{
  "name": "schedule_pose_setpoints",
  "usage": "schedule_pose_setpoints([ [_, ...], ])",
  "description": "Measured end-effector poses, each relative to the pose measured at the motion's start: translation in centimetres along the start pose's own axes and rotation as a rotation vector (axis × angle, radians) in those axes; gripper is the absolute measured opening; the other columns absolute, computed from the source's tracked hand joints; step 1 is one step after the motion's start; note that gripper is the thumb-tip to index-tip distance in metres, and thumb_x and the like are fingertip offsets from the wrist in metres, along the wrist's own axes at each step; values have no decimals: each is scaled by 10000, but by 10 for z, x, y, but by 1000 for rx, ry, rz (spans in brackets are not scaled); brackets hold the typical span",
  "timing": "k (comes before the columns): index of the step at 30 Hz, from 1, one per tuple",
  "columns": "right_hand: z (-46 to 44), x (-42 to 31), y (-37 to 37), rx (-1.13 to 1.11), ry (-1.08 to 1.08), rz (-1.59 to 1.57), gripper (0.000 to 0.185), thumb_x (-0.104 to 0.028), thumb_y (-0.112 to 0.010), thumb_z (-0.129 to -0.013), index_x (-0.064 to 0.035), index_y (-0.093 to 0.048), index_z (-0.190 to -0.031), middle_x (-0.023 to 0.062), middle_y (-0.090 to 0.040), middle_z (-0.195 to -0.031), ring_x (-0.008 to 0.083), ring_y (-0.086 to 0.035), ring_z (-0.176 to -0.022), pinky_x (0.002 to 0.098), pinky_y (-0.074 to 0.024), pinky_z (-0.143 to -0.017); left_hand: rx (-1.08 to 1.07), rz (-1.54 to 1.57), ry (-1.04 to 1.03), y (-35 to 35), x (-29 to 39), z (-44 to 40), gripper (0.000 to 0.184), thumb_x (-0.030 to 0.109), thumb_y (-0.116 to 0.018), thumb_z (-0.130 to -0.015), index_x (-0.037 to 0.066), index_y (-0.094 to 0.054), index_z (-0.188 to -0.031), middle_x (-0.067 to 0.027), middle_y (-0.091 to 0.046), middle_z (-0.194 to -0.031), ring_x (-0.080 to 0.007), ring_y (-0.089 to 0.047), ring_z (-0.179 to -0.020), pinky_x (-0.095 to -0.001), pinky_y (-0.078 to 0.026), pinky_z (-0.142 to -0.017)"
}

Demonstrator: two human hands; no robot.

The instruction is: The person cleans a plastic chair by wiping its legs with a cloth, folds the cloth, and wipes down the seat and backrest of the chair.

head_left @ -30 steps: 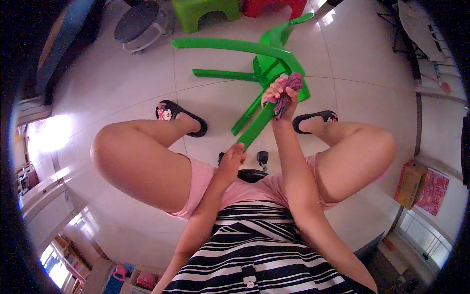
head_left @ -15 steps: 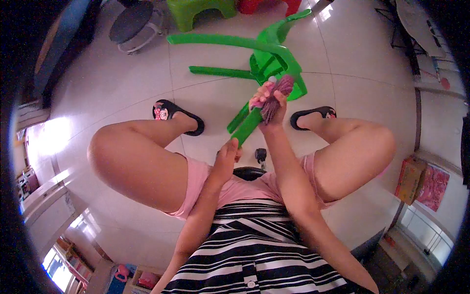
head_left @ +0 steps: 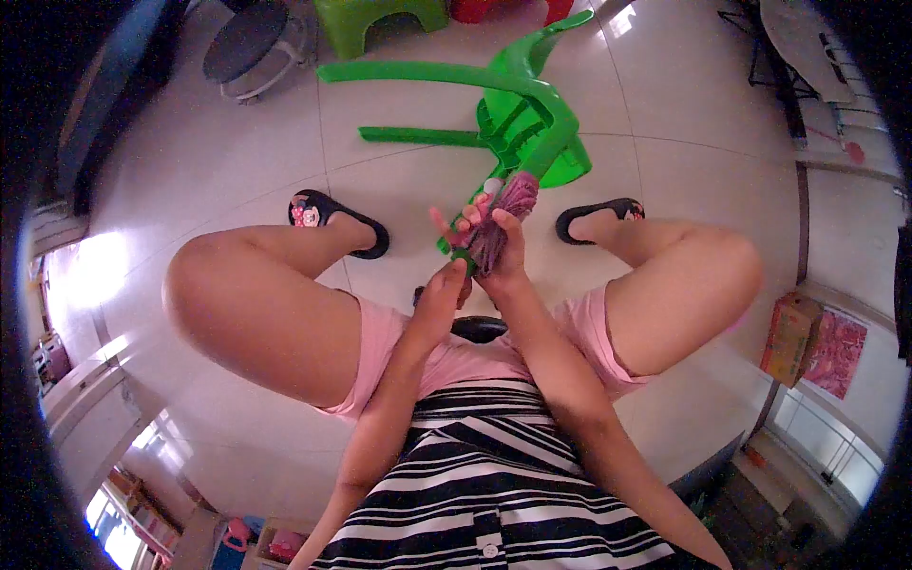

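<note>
A green plastic chair (head_left: 562,119) lies tipped over on the floor, with one leg pointing toward me between my knees. My left hand (head_left: 443,294) is closed around the near end of that leg. Just beyond it, my right hand (head_left: 501,249) grips a bunched pinkish-purple cloth (head_left: 516,198) wrapped against the leg. One finger of that hand sticks out to the left. A small white round thing (head_left: 492,186) shows beside the cloth; I cannot tell what it is. Cloth and fingers hide part of the leg.
Beyond the chair stand a lighter green stool (head_left: 385,17), a red stool (head_left: 513,9) and a round dark-topped stool (head_left: 245,43). My feet in black slippers (head_left: 328,223) flank the chair. On the right, a cardboard box (head_left: 791,337) stands by the wall.
My right hand and the cloth have slid down the chair leg toward my left hand. One finger of the right hand now points out. The view has shifted slightly.
</note>
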State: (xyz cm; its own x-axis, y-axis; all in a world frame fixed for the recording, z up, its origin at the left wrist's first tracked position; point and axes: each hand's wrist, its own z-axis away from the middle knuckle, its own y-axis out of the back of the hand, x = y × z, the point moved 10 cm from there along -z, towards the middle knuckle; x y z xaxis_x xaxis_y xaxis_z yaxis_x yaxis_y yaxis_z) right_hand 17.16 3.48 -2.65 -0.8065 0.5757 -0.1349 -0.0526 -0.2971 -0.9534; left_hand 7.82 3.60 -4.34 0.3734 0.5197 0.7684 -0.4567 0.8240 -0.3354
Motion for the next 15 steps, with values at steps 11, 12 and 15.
schedule_pose_setpoints([
  [11, 10, 13, 25, 157, -95, 193, 253, -215, -642, -762, -88, -529, -949, 84, -609, -790, 291, -604, -830, 469, -472, -849, 52, -24, -1, 11, -16, -6, 416, 487, -375, -929, 117, -448, -754, 47, -365, -602, -62, -315, -528, -226, -260, -485],
  [12, 9, 15, 24, 163, -96, 192, 250, -218, -639, -761, -85, -530, -943, 85, -608, -785, 291, -605, -824, 466, -472, -850, 65, -29, 1, 12, -15, -5, 416, 488, -376, -929, 117, -447, -752, 47, -364, -600, -60, -314, -526, -226, -259, -484],
  [15, 10, 13, 20, 167, -90, 214, 236, -213, -603, -759, -86, -520, -940, 82, -596, -784, 272, -593, -815, 473, -408, -932, 89, -9, 9, 11, -11, -2, 419, 491, -377, -927, 119, -448, -749, 50, -363, -596, -58, -311, -521, -226, -257, -481],
])
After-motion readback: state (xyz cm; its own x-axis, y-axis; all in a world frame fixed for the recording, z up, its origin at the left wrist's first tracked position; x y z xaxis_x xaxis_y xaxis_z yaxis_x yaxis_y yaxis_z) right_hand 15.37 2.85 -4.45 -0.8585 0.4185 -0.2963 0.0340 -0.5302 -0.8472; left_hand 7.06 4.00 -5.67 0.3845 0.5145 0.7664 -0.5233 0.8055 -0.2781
